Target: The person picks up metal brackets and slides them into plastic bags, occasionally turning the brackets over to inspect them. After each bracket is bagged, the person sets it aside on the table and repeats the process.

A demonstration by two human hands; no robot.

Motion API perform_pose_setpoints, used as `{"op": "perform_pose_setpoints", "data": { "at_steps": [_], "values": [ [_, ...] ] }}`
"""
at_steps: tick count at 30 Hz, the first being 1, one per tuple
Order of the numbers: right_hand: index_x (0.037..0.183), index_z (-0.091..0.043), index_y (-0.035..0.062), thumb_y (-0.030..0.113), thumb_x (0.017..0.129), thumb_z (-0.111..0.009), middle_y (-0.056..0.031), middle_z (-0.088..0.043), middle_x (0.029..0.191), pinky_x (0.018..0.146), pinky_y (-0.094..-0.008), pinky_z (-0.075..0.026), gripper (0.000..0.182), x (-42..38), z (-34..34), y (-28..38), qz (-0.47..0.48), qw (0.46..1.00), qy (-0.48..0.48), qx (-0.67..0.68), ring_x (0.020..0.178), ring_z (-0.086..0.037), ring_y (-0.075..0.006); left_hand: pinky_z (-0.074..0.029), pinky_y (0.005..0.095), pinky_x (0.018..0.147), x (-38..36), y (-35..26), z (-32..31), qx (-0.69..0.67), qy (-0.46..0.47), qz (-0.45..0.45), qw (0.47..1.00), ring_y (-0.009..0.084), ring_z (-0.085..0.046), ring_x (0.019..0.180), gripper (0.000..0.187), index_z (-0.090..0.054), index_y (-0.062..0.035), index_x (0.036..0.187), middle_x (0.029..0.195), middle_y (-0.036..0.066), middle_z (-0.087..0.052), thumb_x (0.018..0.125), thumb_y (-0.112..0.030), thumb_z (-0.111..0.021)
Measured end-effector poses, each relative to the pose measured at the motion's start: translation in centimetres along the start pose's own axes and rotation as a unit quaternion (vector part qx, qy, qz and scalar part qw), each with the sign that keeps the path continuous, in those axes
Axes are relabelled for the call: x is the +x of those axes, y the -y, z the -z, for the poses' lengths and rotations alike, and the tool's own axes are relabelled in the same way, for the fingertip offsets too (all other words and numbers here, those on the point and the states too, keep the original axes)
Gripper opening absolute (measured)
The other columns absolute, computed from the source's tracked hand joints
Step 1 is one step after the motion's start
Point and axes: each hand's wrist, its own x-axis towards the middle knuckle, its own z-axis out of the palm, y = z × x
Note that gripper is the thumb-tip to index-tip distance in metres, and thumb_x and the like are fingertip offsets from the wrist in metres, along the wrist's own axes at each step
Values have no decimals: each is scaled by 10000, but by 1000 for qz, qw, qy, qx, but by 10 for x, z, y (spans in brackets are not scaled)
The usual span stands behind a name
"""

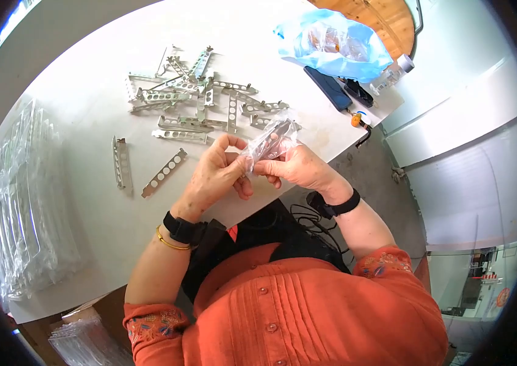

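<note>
Between my two hands is a small clear plastic bag [269,146] with a metal bracket inside it, held tilted over the table's front edge. My left hand [214,174] pinches the bag's lower end between thumb and finger. Around its other side, my right hand [298,166] grips the bag with the thumb across the front. Just beyond my hands lies a loose pile of perforated metal brackets [200,100]. Two separate brackets, one long bracket [164,172] and one standing bracket [122,163], rest left of my left hand.
A stack of clear plastic bags [23,201] covers the table's left end. At the back right are a blue plastic bag [335,46], a dark phone [327,87], a clear bottle [393,74] and a small orange item [356,119]. More bags [87,341] sit below the table at left.
</note>
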Motion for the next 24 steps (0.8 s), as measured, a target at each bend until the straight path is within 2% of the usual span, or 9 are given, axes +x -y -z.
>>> {"op": "perform_pose_setpoints", "data": {
  "at_steps": [6,8,12,14,16,20,22,24],
  "values": [
    [1076,-638,32,181,910,-739,-4,-653,826,588,-246,-509,245,-14,15,9,4,999,9,-30,688,-618,-91,-520,280,516,1,2,-1,6,3,-29,1000,134,-628,579,97,-512,-18,1079,826,79,-645,1010,-84,-526],
    [1075,-638,29,216,910,-741,-13,-656,856,624,-242,-526,270,-18,24,11,61,993,-66,78,710,-631,-93,-514,280,515,1,3,1,14,1,-29,999,131,-623,577,90,-515,-23,1081,819,76,-644,1009,-76,-520],
    [1053,-641,30,222,924,-724,-20,-657,877,645,-238,-532,246,-18,34,21,65,988,-105,90,722,-629,-89,-508,274,502,4,7,-1,16,26,-20,999,122,-610,558,73,-536,-25,1052,804,65,-642,1007,-83,-530],
    [1019,-642,28,203,937,-707,-20,-654,880,641,-236,-532,204,-16,32,19,45,997,-59,6,726,-621,-81,-507,274,496,2,5,-1,27,21,-16,999,121,-606,552,72,-547,-22,1033,804,63,-642,1005,-89,-541],
    [990,-641,30,186,947,-692,-10,-644,850,631,-233,-525,169,-14,26,15,40,996,-76,-1,708,-609,-77,-513,273,493,0,1,-2,23,-4,-15,1000,126,-621,541,84,-574,-17,961,693,51,-607,982,-94,-551],
    [981,-638,26,168,949,-687,-7,-633,825,625,-238,-528,153,-14,25,11,58,995,-86,3,700,-605,-77,-530,271,510,-3,-4,-3,-12,-30,-15,999,147,-661,584,124,-591,-21,968,734,65,-630,988,-136,-549],
    [984,-638,19,160,950,-683,-8,-634,825,625,-238,-535,151,-16,25,11,66,994,-84,-4,704,-609,-76,-551,274,533,-5,-8,-3,-80,-45,19,996,175,-695,628,162,-613,-17,1008,796,86,-652,990,-167,-557],
    [988,-634,22,154,956,-676,-12,-632,826,626,-237,-535,143,-18,28,11,89,992,-84,-26,698,-605,-76,-558,277,539,-3,-4,2,-109,-41,10,993,185,-701,639,181,-619,-8,1029,825,94,-657,990,-178,-567]
  ]
}}
